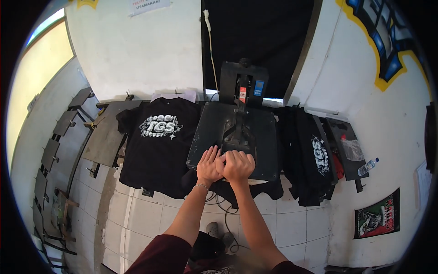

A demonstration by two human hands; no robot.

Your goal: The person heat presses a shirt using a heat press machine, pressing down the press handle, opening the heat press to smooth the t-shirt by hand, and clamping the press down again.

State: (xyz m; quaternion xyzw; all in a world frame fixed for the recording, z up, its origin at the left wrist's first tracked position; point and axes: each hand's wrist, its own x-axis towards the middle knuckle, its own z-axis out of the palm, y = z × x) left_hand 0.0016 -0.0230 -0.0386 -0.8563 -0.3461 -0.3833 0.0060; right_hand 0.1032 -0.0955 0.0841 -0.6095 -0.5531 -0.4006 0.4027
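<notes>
A black heat press [262,137] stands in front of me with its top plate down. My right hand [237,165] is wrapped round the front handle of the press, which it mostly hides. Beside it, touching it, my left hand [210,166] lies with its fingers stretched over the front left of the top plate. Dark cloth [269,189] hangs out below the front edge of the press. On the left lies a black T-shirt [157,157] with a silver "TGS" print. More black shirts [299,160], one with the same print, lie to the right.
A bare grey board [107,137] is at the left, with several more boards [50,154] along the left wall. A water bottle [368,167] and a plastic bag [352,150] sit at the right. Cables [225,205] trail onto the tiled floor near my feet.
</notes>
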